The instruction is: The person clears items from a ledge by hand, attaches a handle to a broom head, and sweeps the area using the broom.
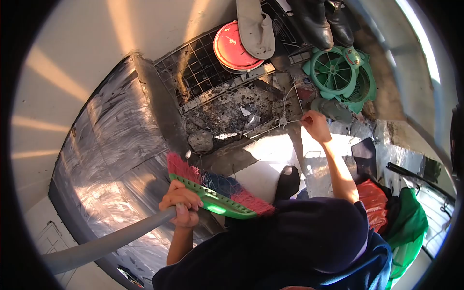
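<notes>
My left hand (181, 203) is closed round the broom where its grey handle (116, 238) meets the green head (217, 202). The pink and dark bristles (183, 169) point up and away. Farther forward and to the right, my right hand (315, 126) has its fingers pinched together on a thin pale cord or stick, whose exact nature is unclear. A small plug-like piece (282, 121) lies just left of these fingers. Beneath it are dark dirt and broken scraps (244, 112) on the floor.
A wire rack (193, 60) bears a red lid (232, 46) and a grey sandal (256, 29). Black boots (314, 24) and green plastic fan parts (333, 72) are at the upper right. Red bags (374, 205) and green cloth (408, 232) lie lower right; a streaked panel (111, 145) stands left.
</notes>
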Tool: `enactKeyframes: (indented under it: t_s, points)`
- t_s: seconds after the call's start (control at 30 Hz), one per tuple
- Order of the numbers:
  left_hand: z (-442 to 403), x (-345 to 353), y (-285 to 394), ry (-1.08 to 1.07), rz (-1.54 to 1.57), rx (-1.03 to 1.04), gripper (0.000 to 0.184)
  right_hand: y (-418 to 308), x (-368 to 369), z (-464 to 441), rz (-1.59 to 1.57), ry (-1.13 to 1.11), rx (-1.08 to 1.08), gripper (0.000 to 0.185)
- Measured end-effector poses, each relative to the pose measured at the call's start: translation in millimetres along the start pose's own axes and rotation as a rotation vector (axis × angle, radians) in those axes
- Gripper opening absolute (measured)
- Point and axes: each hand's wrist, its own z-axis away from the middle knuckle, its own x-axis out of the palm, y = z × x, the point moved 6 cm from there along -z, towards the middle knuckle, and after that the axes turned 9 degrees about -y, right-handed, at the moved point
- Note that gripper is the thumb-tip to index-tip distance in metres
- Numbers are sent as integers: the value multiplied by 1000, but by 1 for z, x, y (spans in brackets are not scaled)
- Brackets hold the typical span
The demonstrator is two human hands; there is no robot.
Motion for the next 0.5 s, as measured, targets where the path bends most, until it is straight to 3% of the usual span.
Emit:
enactKeyframes:
  t_s: [0.23, 0.33, 0.5]
  points:
    - [0, 1, 1, 0, -10, -11, 26, -78, -51, 22, 28, 86, -49, 14]
    - [0, 2, 2, 3, -8, -15, 26, -104, -64, 20, 97, 16, -25, 13]
    - [0, 5, 1, 1, -13, -9, 27, -62, -20, -2, 190, -86, -34, 7]
